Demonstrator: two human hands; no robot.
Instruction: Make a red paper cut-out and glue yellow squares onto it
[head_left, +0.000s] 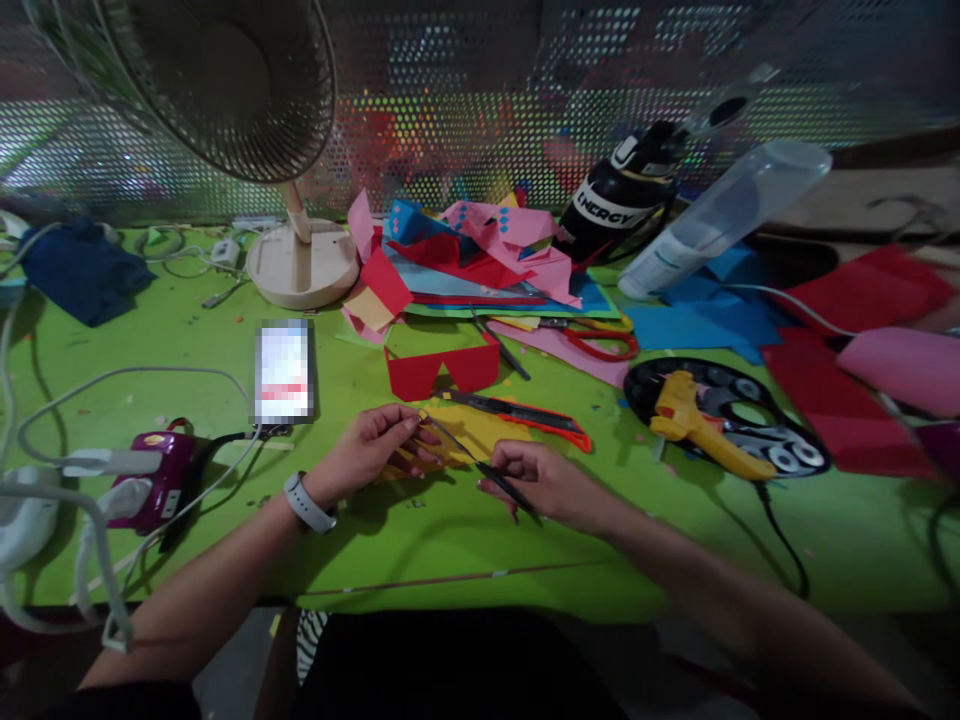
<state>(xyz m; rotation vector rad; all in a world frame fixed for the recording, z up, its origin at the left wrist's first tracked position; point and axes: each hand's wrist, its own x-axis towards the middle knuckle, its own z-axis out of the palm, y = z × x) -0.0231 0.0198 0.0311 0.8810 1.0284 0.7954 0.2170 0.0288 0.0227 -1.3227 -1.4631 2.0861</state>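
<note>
The green surface [420, 560] spreads on all sides of the red paper glasses shape [409, 374]. Beyond that shape and to its left stands a fan [225, 75]; beyond it and to its right, a clear bottle [727, 215] and a black bottle [607, 210] lean. Just behind it lies a heap of coloured paper [480, 255]. Well to its right, a yellow glue gun [694, 425] rests on a black palette [806, 445]. A phone [283, 372] lies to its left. Both hands are on its near side: the right hand [536, 480] grips a slim dark tool [510, 488], while the left hand [379, 440] brings thumb and forefinger together at the tool's tip; whether they pinch anything I cannot tell. Just in front of the shape, an orange-edged cutter [532, 415] lies over a yellow sheet [469, 430].
</note>
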